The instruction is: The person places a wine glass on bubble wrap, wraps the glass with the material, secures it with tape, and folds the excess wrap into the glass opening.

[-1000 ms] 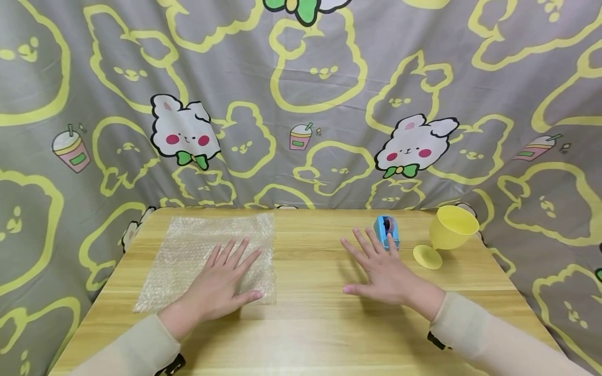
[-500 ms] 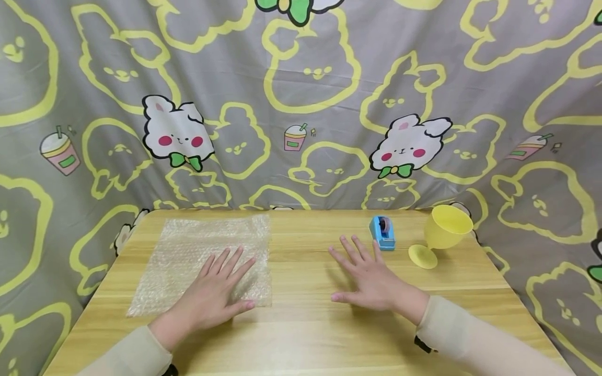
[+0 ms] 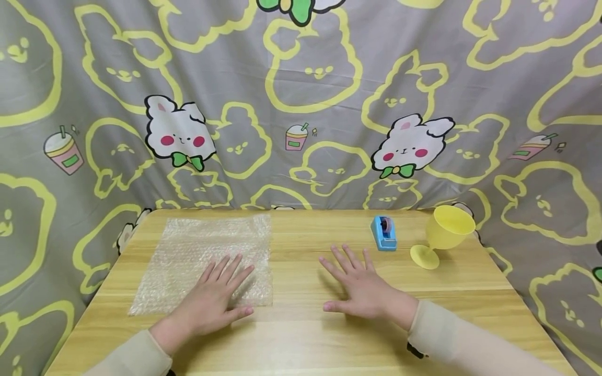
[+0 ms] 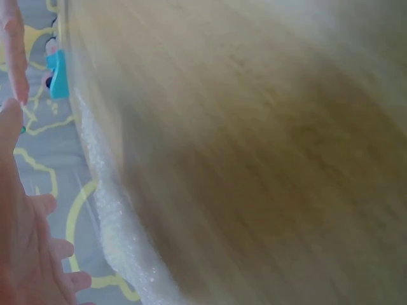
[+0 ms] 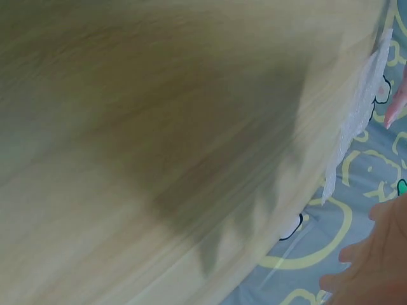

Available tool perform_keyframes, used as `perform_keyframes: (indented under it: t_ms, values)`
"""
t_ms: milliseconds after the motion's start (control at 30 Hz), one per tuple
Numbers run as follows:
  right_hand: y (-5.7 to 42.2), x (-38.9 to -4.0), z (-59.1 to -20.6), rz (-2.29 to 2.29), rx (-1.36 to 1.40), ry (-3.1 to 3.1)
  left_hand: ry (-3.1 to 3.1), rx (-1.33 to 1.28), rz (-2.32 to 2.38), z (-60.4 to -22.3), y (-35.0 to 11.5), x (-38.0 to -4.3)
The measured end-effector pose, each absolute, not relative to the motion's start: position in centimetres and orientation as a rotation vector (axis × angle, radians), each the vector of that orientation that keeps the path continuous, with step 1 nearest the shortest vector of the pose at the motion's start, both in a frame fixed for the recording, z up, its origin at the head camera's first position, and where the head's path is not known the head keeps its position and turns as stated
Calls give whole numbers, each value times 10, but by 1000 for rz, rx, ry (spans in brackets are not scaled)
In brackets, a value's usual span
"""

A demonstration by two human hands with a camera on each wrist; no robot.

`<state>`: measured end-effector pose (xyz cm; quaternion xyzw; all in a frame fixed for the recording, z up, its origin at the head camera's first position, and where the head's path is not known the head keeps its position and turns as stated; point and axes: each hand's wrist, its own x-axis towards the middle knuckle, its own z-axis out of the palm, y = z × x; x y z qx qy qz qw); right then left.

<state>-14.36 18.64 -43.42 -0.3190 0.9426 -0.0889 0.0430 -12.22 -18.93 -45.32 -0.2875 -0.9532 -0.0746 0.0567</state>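
Note:
A flat sheet of clear bubble wrap lies on the left of the table. Above its lower right part is my left hand, palm down with fingers spread, holding nothing. My right hand hovers over bare wood right of the middle, its fingers straight and apart, also holding nothing. Beyond its fingertips stands a blue tape dispenser with a small roll in it. A yellow goblet is at the far right, its round foot toward the left. In the left wrist view the dispenser shows past the thumb.
The wooden table ends at the back against a grey curtain with yellow animal outlines. The same cloth hangs along both sides. Shadows of the hands fall on the tabletop.
My right hand has moved left and nearer, away from the dispenser. My left hand has drawn slightly back. The head view has shifted a little; the objects stay in place on the table.

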Motion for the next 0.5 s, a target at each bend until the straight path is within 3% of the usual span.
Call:
perform_keyframes:
  t_ms: [500]
  values:
    - [164,-146,-438,-296,-1017,2808,-2945,-825,-290,-456,-199,-118]
